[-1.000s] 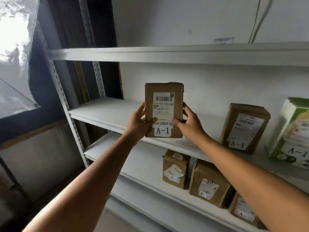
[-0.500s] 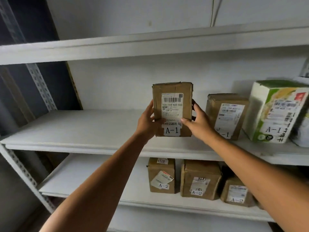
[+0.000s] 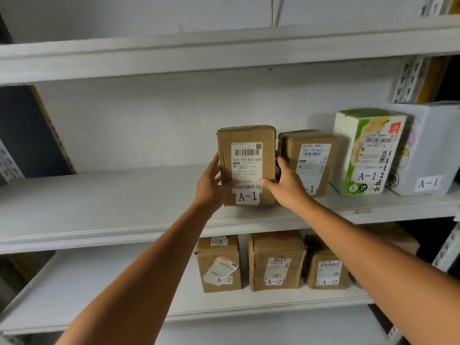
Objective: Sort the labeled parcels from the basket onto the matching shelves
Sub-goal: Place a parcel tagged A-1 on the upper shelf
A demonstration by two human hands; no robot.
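Note:
A brown cardboard parcel (image 3: 246, 150) labeled A-1 stands upright on the middle shelf (image 3: 104, 207). My left hand (image 3: 211, 185) grips its left side with the thumb on the front. My right hand (image 3: 286, 188) holds its right side, thumb across the label. Right beside it stands a second brown A-1 parcel (image 3: 311, 158), partly hidden by my right hand. Further right are a green-and-white A-1 box (image 3: 366, 150) and a white A-1 box (image 3: 430, 150). The basket is out of view.
On the lower shelf (image 3: 99, 290) stand three brown parcels labeled A-2 (image 3: 220, 262). An upper shelf (image 3: 199, 53) runs overhead. The left part of the middle shelf is bare white board. Perforated metal uprights (image 3: 408, 80) frame the rack on the right.
The parcel has travelled right and onto the middle shelf, ending next to the other brown A-1 parcel. My view has swung right and closer to the rack.

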